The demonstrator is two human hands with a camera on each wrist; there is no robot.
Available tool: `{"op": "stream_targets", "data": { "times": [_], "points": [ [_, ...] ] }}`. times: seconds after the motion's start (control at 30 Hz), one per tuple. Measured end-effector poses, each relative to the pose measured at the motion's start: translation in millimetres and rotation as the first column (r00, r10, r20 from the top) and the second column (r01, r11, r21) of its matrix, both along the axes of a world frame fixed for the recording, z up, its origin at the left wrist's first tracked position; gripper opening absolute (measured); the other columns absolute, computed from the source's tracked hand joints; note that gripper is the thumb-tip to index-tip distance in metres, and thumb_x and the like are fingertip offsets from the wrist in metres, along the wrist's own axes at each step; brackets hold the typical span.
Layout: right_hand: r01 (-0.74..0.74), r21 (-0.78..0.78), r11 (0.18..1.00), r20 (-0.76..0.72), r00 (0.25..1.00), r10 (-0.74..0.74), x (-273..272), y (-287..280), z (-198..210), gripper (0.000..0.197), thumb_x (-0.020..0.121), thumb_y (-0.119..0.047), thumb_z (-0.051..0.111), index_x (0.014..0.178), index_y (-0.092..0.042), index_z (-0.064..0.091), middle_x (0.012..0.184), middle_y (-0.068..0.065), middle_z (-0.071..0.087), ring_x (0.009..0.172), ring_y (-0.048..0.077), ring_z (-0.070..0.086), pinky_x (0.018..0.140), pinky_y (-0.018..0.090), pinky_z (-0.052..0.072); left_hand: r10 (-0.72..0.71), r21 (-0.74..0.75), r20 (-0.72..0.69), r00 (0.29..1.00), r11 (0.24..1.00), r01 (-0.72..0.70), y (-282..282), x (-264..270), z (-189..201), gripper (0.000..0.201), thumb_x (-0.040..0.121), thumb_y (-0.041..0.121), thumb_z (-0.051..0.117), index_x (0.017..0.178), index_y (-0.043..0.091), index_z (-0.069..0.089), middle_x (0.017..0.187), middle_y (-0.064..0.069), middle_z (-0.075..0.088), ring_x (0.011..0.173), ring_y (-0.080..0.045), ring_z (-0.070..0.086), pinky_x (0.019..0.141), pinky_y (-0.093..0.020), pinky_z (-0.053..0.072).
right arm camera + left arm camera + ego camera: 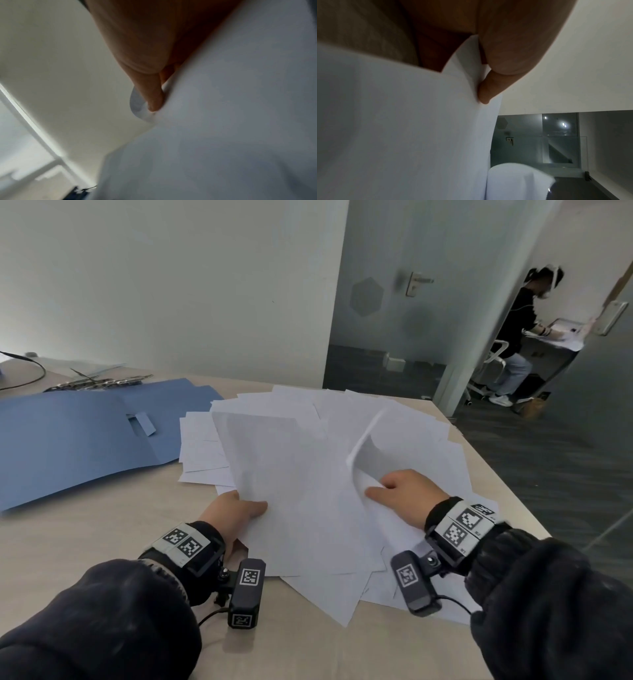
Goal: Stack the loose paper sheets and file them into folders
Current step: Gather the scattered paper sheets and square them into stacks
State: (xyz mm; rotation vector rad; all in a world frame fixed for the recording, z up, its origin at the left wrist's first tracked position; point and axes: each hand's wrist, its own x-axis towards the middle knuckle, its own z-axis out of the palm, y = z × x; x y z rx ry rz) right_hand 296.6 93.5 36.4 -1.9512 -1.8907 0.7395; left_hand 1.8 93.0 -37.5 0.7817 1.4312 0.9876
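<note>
Several loose white paper sheets (pixel 404 419) lie fanned across the beige table (pixel 102 529). My left hand (pixel 236 513) pinches the near left corner of a lifted white sheet (pixel 291 474), thumb on top. The left wrist view shows that sheet (pixel 393 128) with the thumb (pixel 489 90) pressed on its edge. My right hand (pixel 404 493) grips the curled near edge of another white sheet (pixel 394 446), which bows upward. In the right wrist view the thumb (pixel 152 97) presses on that curled sheet (pixel 223 121). Open blue folders (pixel 78 436) lie at the left.
Metal binder clips (pixel 99 383) and a black cable (pixel 30 371) sit beyond the folders. The table's right edge (pixel 507 494) drops to dark carpet. A glass door (pixel 387 313) stands behind. Another person (pixel 517 337) sits at a desk far right.
</note>
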Motion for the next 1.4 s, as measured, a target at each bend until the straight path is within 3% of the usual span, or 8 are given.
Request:
{"op": "stream_targets", "data": {
  "times": [0.1, 0.4, 0.57, 0.7, 0.83, 1.07, 1.2, 1.4],
  "points": [
    [-0.128, -0.177, 0.976, -0.283, 0.956, 0.074, -43, -15, 7, 0.038, 0.094, -0.057, 0.055, 0.117, -0.028, 0.065, 0.113, -0.013, 0.065, 0.099, 0.011, 0.067, 0.067, 0.035, 0.059, 0.018, -0.008, -0.004, 1.000, 1.000, -0.018, -2, 1, 3, 0.025, 0.096, 0.012, 0.065, 0.117, -0.001, 0.063, 0.107, -0.026, 0.073, 0.100, -0.048, 0.070, 0.091, -0.068, 0.053],
    [-0.056, -0.189, 0.980, 0.273, 0.956, 0.107, -6, -6, -26, 0.061, 0.090, -0.065, 0.050, 0.143, -0.035, 0.046, 0.154, -0.008, 0.042, 0.138, 0.018, 0.042, 0.113, 0.035, 0.036, -0.060, -0.005, -0.051, 0.997, 0.998, 0.060, -6, -2, 7, 0.022, 0.096, 0.015, 0.066, 0.117, 0.008, 0.063, 0.103, -0.019, 0.076, 0.096, -0.044, 0.073, 0.087, -0.067, 0.055],
    [-0.035, -0.279, 0.960, 0.241, 0.965, 0.106, 8, -12, -29, 0.070, 0.092, -0.063, 0.051, 0.152, -0.032, 0.032, 0.156, -0.001, 0.040, 0.134, 0.020, 0.048, 0.109, 0.033, 0.040, -0.022, -0.081, -0.039, 0.999, 0.997, 0.019, -5, -2, 17, 0.021, 0.100, 0.008, 0.058, 0.120, 0.001, 0.059, 0.114, -0.027, 0.069, 0.101, -0.046, 0.069, 0.088, -0.068, 0.054],
    [-0.074, -0.268, 0.961, 0.228, 0.964, 0.138, 2, -15, -29, 0.071, 0.093, -0.061, 0.051, 0.154, -0.032, 0.028, 0.160, -0.001, 0.034, 0.139, 0.021, 0.043, 0.112, 0.033, 0.037, -0.114, -0.176, -0.013, 0.993, 0.978, 0.110, -13, -9, 25, 0.019, 0.096, -0.001, 0.052, 0.110, -0.008, 0.063, 0.080, -0.023, 0.074, 0.067, -0.036, 0.073, 0.064, -0.046, 0.061],
    [-0.096, -0.270, 0.958, 0.165, 0.976, 0.144, -3, -11, -28, 0.074, 0.094, -0.059, 0.051, 0.157, -0.034, 0.021, 0.163, -0.001, 0.028, 0.141, 0.021, 0.042, 0.110, 0.030, 0.037, -0.230, -0.198, -0.030, 0.973, 0.955, 0.220, -16, -17, 32, 0.031, 0.092, 0.003, 0.046, 0.115, -0.008, 0.064, 0.096, -0.028, 0.074, 0.083, -0.042, 0.070, 0.097, -0.056, 0.051],
    [-0.257, -0.245, 0.935, -0.034, 0.966, 0.256, -29, -10, -28, 0.079, 0.095, -0.054, 0.056, 0.158, -0.042, 0.009, 0.167, 0.000, 0.018, 0.149, 0.018, 0.029, 0.112, 0.026, 0.029, -0.374, -0.181, -0.041, 0.926, 0.915, 0.362, -22, 0, 32, 0.034, 0.087, 0.007, 0.075, 0.119, -0.002, 0.066, 0.108, -0.023, 0.075, 0.100, -0.043, 0.072, 0.093, -0.054, 0.056],
    [-0.210, -0.178, 0.961, -0.049, 0.978, 0.205, -18, 0, -27, 0.074, 0.095, -0.055, 0.056, 0.157, -0.040, 0.018, 0.163, 0.001, 0.027, 0.147, 0.019, 0.033, 0.113, 0.029, 0.030, -0.236, -0.140, -0.035, 0.971, 0.963, 0.229, -22, -8, 25, 0.024, 0.093, -0.004, 0.062, 0.117, -0.005, 0.064, 0.101, -0.027, 0.075, 0.089, -0.046, 0.073, 0.073, -0.048, 0.062],
    [0.069, -0.172, 0.983, 0.364, 0.932, -0.002, 27, 24, -35, 0.079, 0.086, -0.066, 0.055, 0.154, -0.032, 0.030, 0.164, 0.002, 0.024, 0.144, 0.029, 0.035, 0.116, 0.039, 0.033, 0.135, -0.093, -0.019, 0.991, 0.986, -0.136, -16, -32, 24, 0.019, 0.096, 0.005, 0.063, 0.115, 0.003, 0.060, 0.107, -0.029, 0.070, 0.097, -0.048, 0.068, 0.090, -0.067, 0.051]
  ]
}}
